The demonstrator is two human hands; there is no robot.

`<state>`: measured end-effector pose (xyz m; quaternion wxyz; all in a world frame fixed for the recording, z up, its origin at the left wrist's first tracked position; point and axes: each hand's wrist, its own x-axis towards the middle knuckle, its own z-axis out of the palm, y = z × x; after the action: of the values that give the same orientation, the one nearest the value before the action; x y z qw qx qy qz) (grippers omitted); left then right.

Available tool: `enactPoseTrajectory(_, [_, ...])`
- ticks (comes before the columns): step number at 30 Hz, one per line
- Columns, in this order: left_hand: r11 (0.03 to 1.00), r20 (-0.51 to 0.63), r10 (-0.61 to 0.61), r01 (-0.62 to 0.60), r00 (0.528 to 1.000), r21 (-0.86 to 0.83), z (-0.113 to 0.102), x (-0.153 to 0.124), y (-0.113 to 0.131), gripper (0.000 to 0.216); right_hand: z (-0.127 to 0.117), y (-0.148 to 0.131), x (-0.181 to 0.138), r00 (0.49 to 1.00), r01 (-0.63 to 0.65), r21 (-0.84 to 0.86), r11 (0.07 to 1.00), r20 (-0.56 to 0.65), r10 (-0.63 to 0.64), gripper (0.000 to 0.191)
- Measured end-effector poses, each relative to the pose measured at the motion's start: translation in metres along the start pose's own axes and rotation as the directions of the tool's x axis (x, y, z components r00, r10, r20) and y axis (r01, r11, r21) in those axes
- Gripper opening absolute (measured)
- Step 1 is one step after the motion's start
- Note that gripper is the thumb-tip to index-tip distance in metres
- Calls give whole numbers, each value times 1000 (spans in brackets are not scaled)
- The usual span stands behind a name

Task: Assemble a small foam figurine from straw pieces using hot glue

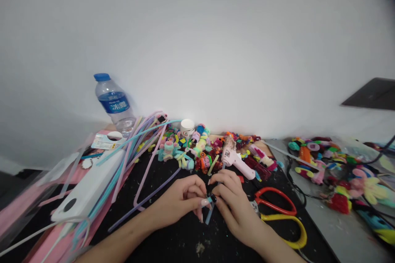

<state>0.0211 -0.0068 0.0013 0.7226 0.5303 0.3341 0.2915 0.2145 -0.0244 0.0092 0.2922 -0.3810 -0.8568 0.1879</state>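
Note:
My left hand (182, 199) and my right hand (233, 203) meet over the black work surface (185, 242), their fingertips almost touching. Both are closed in a pinch around a short light-blue pipe cleaner (209, 215). Its lower end sticks out below the fingers, while the fingers cover much of the rest. A pink glue gun (239, 164) lies just beyond my right hand. Scissors with one red and one yellow handle (293, 218) rest to the right of that hand. A purple pipe cleaner (145, 201) runs along the surface near my left forearm.
Colourful pipe-cleaner figures (168, 150) crowd the back edge, around a white cup (187, 127). On the left are a water bottle (114, 102), a white power strip (83, 189) and a bundle of long pipe cleaners (135, 139). More fuzzy pieces (364, 181) and cables lie right.

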Motion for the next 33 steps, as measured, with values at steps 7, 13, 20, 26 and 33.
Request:
enactPoseTrajectory(7, [997,89,-78,79,993,-13,-3,1,-2,20,-2,-3,2,999,33,-33,999,35,-32,14])
enactPoseTrajectory(13, [998,51,-61,62,997,-25,-3,1,-1,21,-2,-3,0,999,34,-23,999,36,-33,15])
enactPoseTrajectory(20, [998,-104,-5,-1,995,-65,-6,5,0,25,-4,23,-2,918,-124,-80,989,-388,83,35])
enactPoseTrajectory(26, [994,-173,10,-29,985,-109,-9,4,-1,26,-7,45,3,859,-435,-341,834,-435,270,51])
enactPoseTrajectory(33, [993,-212,5,-30,977,-115,-12,5,-1,25,-6,64,1,868,-419,-348,839,-424,257,49])
